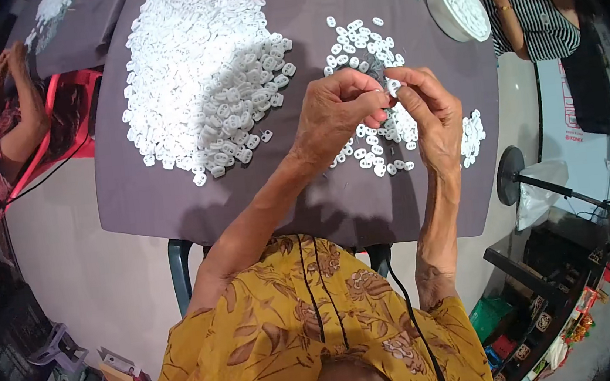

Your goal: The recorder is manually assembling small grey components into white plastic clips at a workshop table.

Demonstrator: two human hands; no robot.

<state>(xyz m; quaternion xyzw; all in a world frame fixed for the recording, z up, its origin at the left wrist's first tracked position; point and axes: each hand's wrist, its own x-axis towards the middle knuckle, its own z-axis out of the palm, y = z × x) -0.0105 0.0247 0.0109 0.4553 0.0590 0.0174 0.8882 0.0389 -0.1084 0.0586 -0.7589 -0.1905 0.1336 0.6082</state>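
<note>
Pinching one small white piece point(392, 86) between both hands point(385, 107), raised off the bench point(172, 197) for close fitting, big pile point(204, 75) at ten o'clock.

Bright, even overhead light; soft arm shadows fall on the desk point(172, 197) near its front edge. The white pile glares, detail washed out. Fisheye bends edges; corners go black.

The worktop point(172, 197) is covered in dull purple-grey cloth. The heap of small plastic pieces point(204, 75) on it is white, as is the bowl point(443, 16). The person's blouse point(298, 340) is mustard yellow with brown leaf shapes. A co-worker's top point(535, 10) has black and white stripes. The chair point(67, 119) is red.
</note>
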